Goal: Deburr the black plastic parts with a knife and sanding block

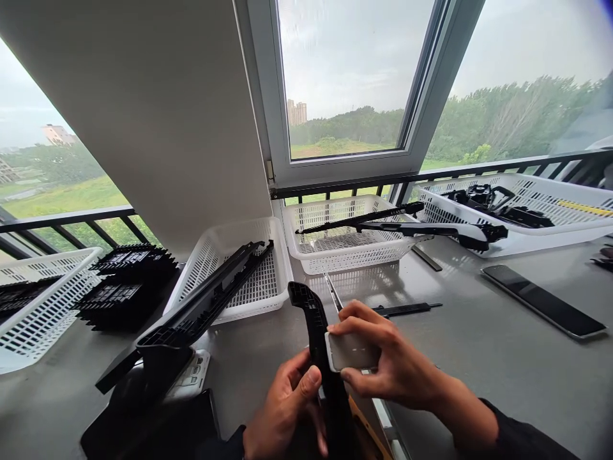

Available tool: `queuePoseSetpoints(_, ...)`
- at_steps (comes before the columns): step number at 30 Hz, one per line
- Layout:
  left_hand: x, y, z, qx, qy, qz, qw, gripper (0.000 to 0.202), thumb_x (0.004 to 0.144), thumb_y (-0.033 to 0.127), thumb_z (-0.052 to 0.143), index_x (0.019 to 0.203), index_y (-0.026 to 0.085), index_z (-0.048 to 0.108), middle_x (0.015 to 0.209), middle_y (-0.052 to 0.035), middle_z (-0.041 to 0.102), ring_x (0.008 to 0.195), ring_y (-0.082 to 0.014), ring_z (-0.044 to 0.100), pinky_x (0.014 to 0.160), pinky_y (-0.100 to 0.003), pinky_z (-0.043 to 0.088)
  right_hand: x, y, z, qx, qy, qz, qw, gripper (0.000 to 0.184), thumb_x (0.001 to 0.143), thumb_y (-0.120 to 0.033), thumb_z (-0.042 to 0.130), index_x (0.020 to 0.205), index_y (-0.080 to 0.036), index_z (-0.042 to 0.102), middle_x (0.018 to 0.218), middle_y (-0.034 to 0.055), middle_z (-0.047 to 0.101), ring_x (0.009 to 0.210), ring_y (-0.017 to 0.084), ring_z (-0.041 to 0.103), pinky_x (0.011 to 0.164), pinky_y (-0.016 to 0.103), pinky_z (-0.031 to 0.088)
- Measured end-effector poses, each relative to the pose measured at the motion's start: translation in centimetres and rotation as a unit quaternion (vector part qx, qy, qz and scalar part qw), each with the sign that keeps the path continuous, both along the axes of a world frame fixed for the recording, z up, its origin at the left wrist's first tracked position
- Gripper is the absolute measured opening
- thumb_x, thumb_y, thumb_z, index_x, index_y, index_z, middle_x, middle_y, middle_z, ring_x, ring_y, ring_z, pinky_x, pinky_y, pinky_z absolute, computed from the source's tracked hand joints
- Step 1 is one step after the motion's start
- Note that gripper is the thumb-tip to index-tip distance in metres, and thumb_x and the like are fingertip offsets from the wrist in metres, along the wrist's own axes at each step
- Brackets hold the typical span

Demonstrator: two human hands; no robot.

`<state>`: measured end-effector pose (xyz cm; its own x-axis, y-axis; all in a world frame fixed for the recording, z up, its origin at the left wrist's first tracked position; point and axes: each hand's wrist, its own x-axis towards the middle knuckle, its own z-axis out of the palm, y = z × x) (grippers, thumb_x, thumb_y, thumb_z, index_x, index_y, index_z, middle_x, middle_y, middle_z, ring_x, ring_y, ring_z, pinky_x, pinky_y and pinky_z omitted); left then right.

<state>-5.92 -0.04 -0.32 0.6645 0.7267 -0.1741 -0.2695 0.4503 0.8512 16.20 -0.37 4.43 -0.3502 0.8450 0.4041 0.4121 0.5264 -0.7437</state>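
Now — left hand [288, 399] gripping one black part [316, 326], right hand [395, 361] one block [352, 352] — four baskets [354, 262].

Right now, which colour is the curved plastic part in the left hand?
The curved plastic part is black; the head view shows it best.

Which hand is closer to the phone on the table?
Right. The right hand is left of the phone, apart from it; the left hand is farther left.
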Motion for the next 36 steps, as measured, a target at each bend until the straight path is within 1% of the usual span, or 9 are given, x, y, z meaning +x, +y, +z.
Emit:
queuePoseSetpoints(9, 0.2, 0.1, 0.1, -0.005, -0.031, -0.033, 0.999, 0.064, 0.095, 0.062, 0.071, 0.136, 0.013, 0.064, 0.065, -0.0001, 0.069, 0.038, -0.0113, 0.063, 0.036, -0.016, 0.051, -0.8, -0.3, -0.8, 0.047, 0.017, -0.016, 0.999, 0.055, 0.071, -0.008, 0.077, 0.123, -0.026, 0.068, 0.113, 0.0031, 0.059, 0.1, 0.019, 0.062, 0.088, 0.031, 0.052)
queuePoseSetpoints(14, 0.0, 0.1, -0.5, -0.02, -0.021, -0.034, 0.999, 0.071, 0.092, 0.065, 0.072, 0.14, 0.014, 0.062, 0.08, -0.0042, 0.073, 0.04, -0.0111, 0.065, 0.037, -0.017, 0.051, -0.8, -0.2, -0.4, 0.041, 0.006, 0.016, 0.999, 0.056, 0.068, -0.008, 0.077, 0.12, -0.026, 0.069, 0.109, 0.0024, 0.06, 0.096, 0.019, 0.062, 0.083, 0.029, 0.052)
queuePoseSetpoints(17, -0.3, 0.2, -0.3, -0.005, 0.006, -0.053, 0.999, 0.072, 0.092, 0.067, 0.07, 0.141, 0.014, 0.062, 0.082, -0.0059, 0.074, 0.041, -0.0119, 0.065, 0.038, -0.017, 0.047, -0.6, 0.1, -0.5, 0.052, 0.012, -0.013, 0.999, 0.05, 0.073, -0.011, 0.077, 0.121, -0.026, 0.068, 0.112, 0.0031, 0.061, 0.1, 0.019, 0.062, 0.087, 0.03, 0.052)
queuePoseSetpoints(21, -0.1, 0.2, 0.4, 0.036, 0.002, -0.036, 0.999, 0.065, 0.089, 0.064, 0.077, 0.126, 0.011, 0.073, 0.084, -0.0063, 0.073, 0.059, -0.0124, 0.068, 0.063, -0.023, 0.055, -1.3, -0.5, -0.5, 0.076, 0.046, -0.027, 0.996, 0.055, 0.071, -0.01, 0.071, 0.123, -0.026, 0.065, 0.113, 0.003, 0.06, 0.101, 0.019, 0.062, 0.087, 0.028, 0.053)
queuePoseSetpoints(23, 0.1, 0.2, 0.3, 0.024, -0.025, -0.005, 0.999, 0.062, 0.085, 0.064, 0.081, 0.118, 0.011, 0.077, 0.085, -0.0063, 0.072, 0.069, -0.0127, 0.066, 0.073, -0.023, 0.054, -1.9, -1.0, -0.4, 0.086, 0.066, -0.012, 0.994, 0.061, 0.066, -0.009, 0.068, 0.124, -0.027, 0.063, 0.111, 0.0022, 0.06, 0.099, 0.018, 0.062, 0.085, 0.027, 0.054)
queuePoseSetpoints(26, 0.5, 0.1, -0.6, -0.033, -0.05, 0.028, 0.998, 0.06, 0.083, 0.063, 0.083, 0.113, 0.012, 0.077, 0.082, -0.0047, 0.071, 0.067, -0.0126, 0.066, 0.064, -0.02, 0.052, -2.5, -1.5, -0.3, 0.092, 0.071, 0.014, 0.993, 0.066, 0.064, -0.01, 0.07, 0.127, -0.028, 0.063, 0.11, 0.0014, 0.061, 0.096, 0.018, 0.063, 0.083, 0.026, 0.055)
queuePoseSetpoints(30, 0.3, -0.1, -1.6, -0.055, -0.081, -0.025, 0.995, 0.064, 0.089, 0.065, 0.076, 0.129, 0.017, 0.068, 0.073, -0.0023, 0.071, 0.044, -0.0115, 0.063, 0.04, -0.017, 0.049, -1.7, -0.9, -0.5, 0.108, 0.034, -0.045, 0.993, 0.061, 0.072, -0.011, 0.075, 0.129, -0.028, 0.065, 0.114, 0.0041, 0.062, 0.102, 0.021, 0.064, 0.089, 0.031, 0.056)
queuePoseSetpoints(32, 0.2, -0.2, -1.4, -0.049, -0.082, -0.043, 0.995, 0.062, 0.089, 0.061, 0.078, 0.13, 0.016, 0.066, 0.07, -0.0011, 0.069, 0.042, -0.0098, 0.061, 0.038, -0.016, 0.05, -1.2, -0.5, -0.6, 0.117, 0.023, -0.079, 0.99, 0.056, 0.074, -0.012, 0.074, 0.128, -0.027, 0.066, 0.116, 0.0058, 0.061, 0.104, 0.023, 0.064, 0.089, 0.033, 0.056)
queuePoseSetpoints(36, 0.1, -0.2, -0.7, -0.05, -0.065, -0.031, 0.996, 0.059, 0.09, 0.056, 0.08, 0.13, 0.014, 0.067, 0.07, -0.0013, 0.069, 0.044, -0.0094, 0.063, 0.043, -0.015, 0.054, -0.9, -0.2, -0.7, 0.117, 0.013, -0.032, 0.992, 0.058, 0.068, -0.013, 0.072, 0.124, -0.026, 0.065, 0.107, 0.0044, 0.061, 0.093, 0.022, 0.062, 0.079, 0.033, 0.055)
